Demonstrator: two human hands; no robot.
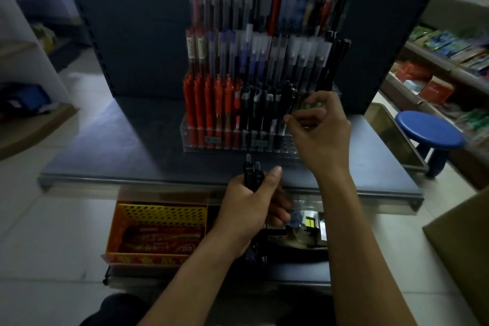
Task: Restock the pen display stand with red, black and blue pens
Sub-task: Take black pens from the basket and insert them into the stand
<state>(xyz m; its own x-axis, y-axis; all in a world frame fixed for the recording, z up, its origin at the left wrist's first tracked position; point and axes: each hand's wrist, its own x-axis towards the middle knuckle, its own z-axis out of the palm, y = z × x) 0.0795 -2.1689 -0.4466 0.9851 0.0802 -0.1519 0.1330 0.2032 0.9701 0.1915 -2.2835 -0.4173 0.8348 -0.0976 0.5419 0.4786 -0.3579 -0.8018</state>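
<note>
Low at left, under the dark surface: a yellow perforated basket, no part in this step. On the surface, the clear tiered pen display stand. Red pens packed into the left of its front row, black pens just beside them toward the middle. Some front-right holes apparently not yet filled, though dim light and a hand hide most of them.

Grips a bundle of black pens upright in the left hand, fingers curled round the barrels, thumb raised alongside, just in front of the stand and over the surface's front edge. Probably several slick barrels in one fist: could let one slide out and drop into the clutter below if the wrist tilts or the grip eases.

Pinches one black pen between the fingers of the right hand, at the right end of the black row, close against its neighbours. Cannot tell whether the tip sits in a hole.

Likely troubles from here:
- missing the hole in the poor light and jamming the tip on the acrylic
- knocking the standing neighbours askew
- pushing the probably light stand back along the surface
- seating black where blue belongs

Far right, well apart: a blue stool.
</note>
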